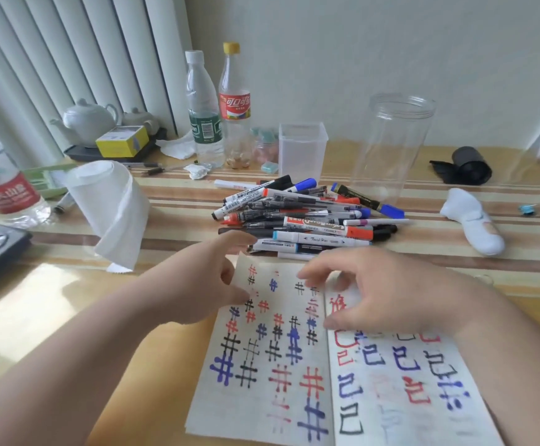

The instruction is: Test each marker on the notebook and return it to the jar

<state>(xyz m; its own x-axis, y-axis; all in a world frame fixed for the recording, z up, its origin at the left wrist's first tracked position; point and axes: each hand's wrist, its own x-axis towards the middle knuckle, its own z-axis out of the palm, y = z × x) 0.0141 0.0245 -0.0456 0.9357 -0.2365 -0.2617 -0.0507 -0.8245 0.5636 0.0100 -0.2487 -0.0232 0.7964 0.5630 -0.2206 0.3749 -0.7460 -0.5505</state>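
- striped table (178, 201) carries my open notebook (262, 381), nearest me.
- my left hand (207, 284) pinches its top left page corner; my right hand (384, 294) hovers, fingers loosely curled, empty.
- lift one leaf only, i judge, to reach clean paper.
- both pages are crowded with red, blue and black marks; markers (307, 217) lie piled just beyond, jar (391, 146) upright behind.

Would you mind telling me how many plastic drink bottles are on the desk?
3: a green-labelled water bottle and a yellow-capped cola bottle side by side at the back, plus a red-labelled bottle at the far left edge. Others may be out of frame.
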